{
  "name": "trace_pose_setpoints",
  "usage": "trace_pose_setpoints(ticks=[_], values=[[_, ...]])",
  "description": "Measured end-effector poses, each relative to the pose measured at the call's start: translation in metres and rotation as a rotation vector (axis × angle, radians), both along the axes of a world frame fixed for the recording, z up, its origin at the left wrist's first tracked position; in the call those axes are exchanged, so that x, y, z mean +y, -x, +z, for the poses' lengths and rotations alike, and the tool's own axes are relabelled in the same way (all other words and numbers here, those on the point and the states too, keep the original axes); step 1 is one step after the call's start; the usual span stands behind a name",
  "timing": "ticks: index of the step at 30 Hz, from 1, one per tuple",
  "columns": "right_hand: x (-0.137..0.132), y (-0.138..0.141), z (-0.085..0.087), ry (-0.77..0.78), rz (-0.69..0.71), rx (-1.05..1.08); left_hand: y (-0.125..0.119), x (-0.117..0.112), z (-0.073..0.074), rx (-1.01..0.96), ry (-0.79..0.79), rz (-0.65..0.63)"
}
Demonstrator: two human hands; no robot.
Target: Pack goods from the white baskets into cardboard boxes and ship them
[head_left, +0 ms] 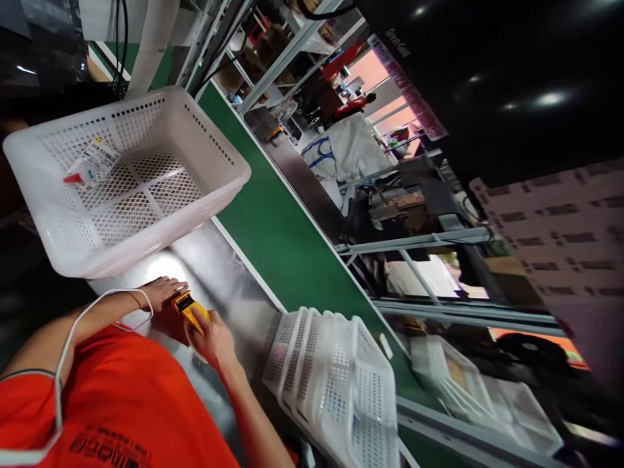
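1. Left of centre in the frame's lower half, the right hand (213,339) has its fingers closed round a yellow tool (199,317), apparently by the body so its dark end is unobstructed.
2. Just beside that end, the left hand (163,292) lies over a brown item (168,323), perhaps steadying it; its fingers are extended, but I cannot tell whether they grip.
3. At upper left, a basket (221,188) holds a packet (100,160), probably keeping it off the tabletop (214,257).
4. At lower centre, baskets (336,390) are nested, presumably saving space.
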State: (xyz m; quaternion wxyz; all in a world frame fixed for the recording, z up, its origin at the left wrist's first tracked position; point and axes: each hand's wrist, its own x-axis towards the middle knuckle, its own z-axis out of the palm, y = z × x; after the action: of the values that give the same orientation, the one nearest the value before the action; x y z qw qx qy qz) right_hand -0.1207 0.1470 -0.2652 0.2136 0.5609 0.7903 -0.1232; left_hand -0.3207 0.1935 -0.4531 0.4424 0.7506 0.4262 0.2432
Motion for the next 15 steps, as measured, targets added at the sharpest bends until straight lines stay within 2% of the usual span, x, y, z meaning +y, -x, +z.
trace_pose_setpoints(ticks=[3,6,11,15], values=[[0.005,0.005,0.010,0.084,0.011,-0.025,-0.001,0.011,0.002,-0.022,-0.019,-0.169],[0.012,0.012,0.021,0.178,0.004,-0.070,-0.003,0.023,0.003,-0.003,-0.020,-0.272],[0.017,0.011,0.037,0.270,-0.050,-0.131,-0.002,0.029,0.010,0.047,-0.045,-0.316],[0.007,-0.013,0.044,0.379,-0.099,-0.162,0.004,0.030,0.016,0.121,0.000,-0.348]])
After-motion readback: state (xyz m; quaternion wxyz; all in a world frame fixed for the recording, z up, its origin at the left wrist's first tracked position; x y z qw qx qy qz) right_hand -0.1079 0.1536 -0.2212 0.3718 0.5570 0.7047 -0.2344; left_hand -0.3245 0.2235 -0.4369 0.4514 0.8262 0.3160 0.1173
